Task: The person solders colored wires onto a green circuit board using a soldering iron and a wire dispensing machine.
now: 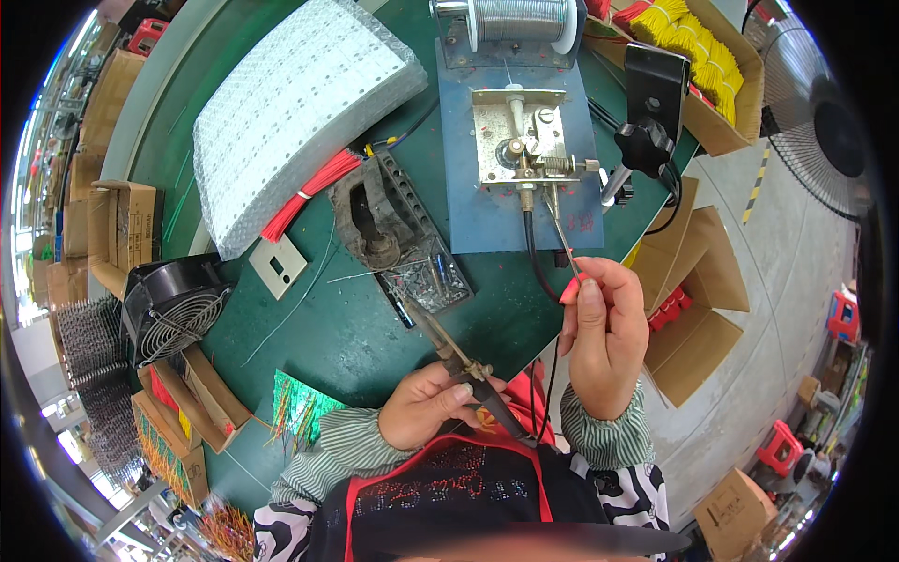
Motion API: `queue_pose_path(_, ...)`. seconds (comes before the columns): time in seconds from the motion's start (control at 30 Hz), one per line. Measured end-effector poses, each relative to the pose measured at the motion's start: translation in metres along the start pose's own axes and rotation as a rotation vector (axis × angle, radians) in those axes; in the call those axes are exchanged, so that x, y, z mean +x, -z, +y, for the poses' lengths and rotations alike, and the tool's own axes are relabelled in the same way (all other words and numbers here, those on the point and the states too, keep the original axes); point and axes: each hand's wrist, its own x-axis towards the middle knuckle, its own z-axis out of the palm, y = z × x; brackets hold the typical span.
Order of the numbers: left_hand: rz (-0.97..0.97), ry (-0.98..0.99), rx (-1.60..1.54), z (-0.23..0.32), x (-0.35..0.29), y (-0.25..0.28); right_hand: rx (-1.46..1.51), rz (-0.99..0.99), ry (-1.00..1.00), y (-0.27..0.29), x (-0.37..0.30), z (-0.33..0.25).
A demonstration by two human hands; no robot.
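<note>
My left hand (423,408) is closed around a soldering iron (489,403). The iron's metal tip points up and left toward the iron stand (370,220) and its tray of solder scraps (440,286). Up to the right, my right hand (607,342) pinches a thin tube (565,245) that comes down from the metal solder feeder (521,136). A small red piece (573,288) shows at the fingertips; whether it is a sleeve or a finger cover I cannot make out. A black cable (531,245) also runs down from the feeder, and part of it is hidden behind my right hand.
A solder wire spool (521,23) sits behind the feeder. Bubble-wrapped boards (304,103), a red wire bundle (307,195) and a black fan (175,307) occupy the left. A box of yellow wires (749,112) and an open carton (698,347) stand at right.
</note>
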Motion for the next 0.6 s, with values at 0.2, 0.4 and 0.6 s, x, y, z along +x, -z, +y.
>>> queue_pose_path(0.2, 0.0, 0.01, 0.004, 0.0002, -0.0002, 0.0009, -0.019, -0.005, 0.011, -0.0003, 0.0009, 0.0006)
queue_pose_path(0.4, 0.013, 0.038, 0.024, 0.0029, 0.0008, -0.0015, -0.031, 0.008, 0.017, -0.0001, 0.0004, -0.001)
queue_pose_path(0.6, 0.02, 0.031, 0.017, 0.0018, -0.0001, -0.0016, -0.044, 0.01, 0.017, 0.0, -0.0002, 0.0011)
